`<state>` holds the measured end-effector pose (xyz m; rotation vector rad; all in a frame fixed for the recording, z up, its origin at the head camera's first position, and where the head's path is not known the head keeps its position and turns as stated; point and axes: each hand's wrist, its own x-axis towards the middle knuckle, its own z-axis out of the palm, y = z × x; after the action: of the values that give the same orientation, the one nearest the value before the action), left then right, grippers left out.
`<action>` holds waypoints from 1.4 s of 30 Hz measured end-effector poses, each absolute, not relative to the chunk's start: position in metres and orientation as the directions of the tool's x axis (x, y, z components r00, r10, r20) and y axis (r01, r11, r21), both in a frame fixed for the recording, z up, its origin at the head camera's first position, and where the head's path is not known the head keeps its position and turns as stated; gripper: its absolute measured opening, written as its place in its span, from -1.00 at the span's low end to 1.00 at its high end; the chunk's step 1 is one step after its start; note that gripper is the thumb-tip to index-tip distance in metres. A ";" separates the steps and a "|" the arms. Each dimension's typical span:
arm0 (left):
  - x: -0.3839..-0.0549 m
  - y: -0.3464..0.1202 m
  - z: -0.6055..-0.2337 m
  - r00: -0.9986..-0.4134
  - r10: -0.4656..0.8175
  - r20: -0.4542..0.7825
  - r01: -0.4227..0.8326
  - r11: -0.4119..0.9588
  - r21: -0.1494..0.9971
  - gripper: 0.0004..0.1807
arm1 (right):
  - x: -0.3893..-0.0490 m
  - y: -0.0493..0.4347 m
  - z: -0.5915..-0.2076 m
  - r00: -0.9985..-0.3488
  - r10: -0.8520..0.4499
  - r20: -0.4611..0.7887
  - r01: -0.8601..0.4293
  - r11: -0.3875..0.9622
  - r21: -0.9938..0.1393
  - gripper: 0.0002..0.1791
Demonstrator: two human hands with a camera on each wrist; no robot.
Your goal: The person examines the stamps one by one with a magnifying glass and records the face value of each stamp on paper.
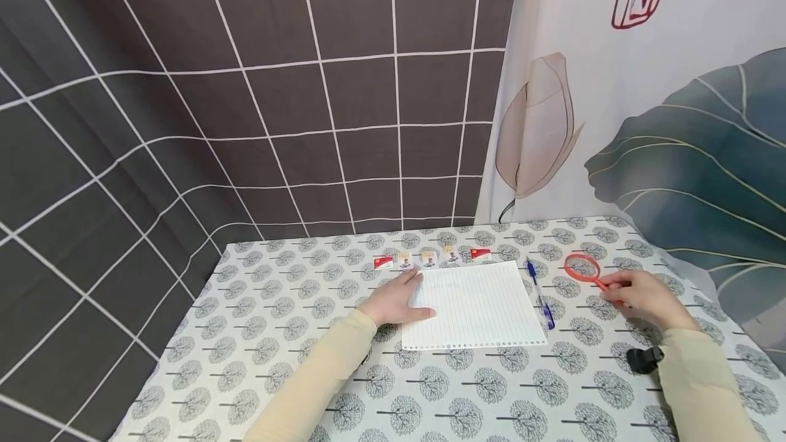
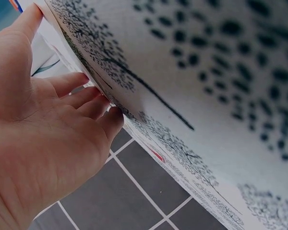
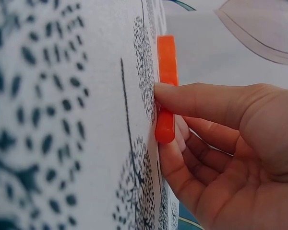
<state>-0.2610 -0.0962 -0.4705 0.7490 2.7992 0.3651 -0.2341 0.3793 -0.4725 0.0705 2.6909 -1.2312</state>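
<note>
In the head view, a sheet of lined paper (image 1: 475, 309) lies on the table with faint writing near its top. My left hand (image 1: 398, 300) rests on its left edge, fingers fairly straight and thumb spread over the paper; the left wrist view shows that hand (image 2: 62, 115) with its fingertips against the cloth. To the right, an orange-red magnifying glass (image 1: 582, 267) lies flat. My right hand (image 1: 641, 295) pinches its handle; in the right wrist view, thumb and fingers of the hand (image 3: 221, 129) meet around the orange handle (image 3: 167, 60). A blue pen (image 1: 540, 292) lies between paper and magnifying glass.
Behind the paper stands a row of several small cards: red-and-white ones, such as the left one (image 1: 383, 262), at the ends and beige ones (image 1: 428, 259) between. A tree-patterned cloth (image 1: 276, 319) covers the table. A dark gridded curtain (image 1: 362, 94) hangs behind. A black wrist device (image 1: 645, 360) sits by the right sleeve.
</note>
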 end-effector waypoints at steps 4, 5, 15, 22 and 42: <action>-0.262 -0.095 -0.468 -0.846 0.518 -0.122 0.474 0.838 0.271 0.05 | -0.235 0.379 -0.471 -0.981 -0.030 -0.191 0.126 0.651 -0.748 -0.57; -0.262 -0.095 -0.468 -0.847 0.520 -0.110 0.482 0.838 0.257 0.05 | -0.235 0.378 -0.470 -0.981 -0.029 -0.193 0.129 0.648 -0.751 -0.58; -0.270 -0.092 -0.470 -0.834 0.551 0.019 0.551 0.831 0.072 -0.06 | -0.233 0.373 -0.467 -0.979 -0.047 -0.197 0.121 0.644 -0.756 -0.59; -0.276 -0.086 -0.468 -0.809 0.580 0.098 0.572 0.814 -0.099 -0.08 | -0.232 0.371 -0.465 -0.984 -0.033 -0.177 0.112 0.659 -0.744 -0.57; -0.303 -0.050 -0.468 -0.808 0.588 0.023 0.585 0.807 -0.082 -0.17 | -0.257 0.329 -0.431 -0.997 -0.069 0.041 -0.079 0.750 -0.657 -0.58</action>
<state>-0.3028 -0.0501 -0.4680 0.9843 3.0311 -0.1133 -0.2571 0.3294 -0.4305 -0.1247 2.9521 -1.1090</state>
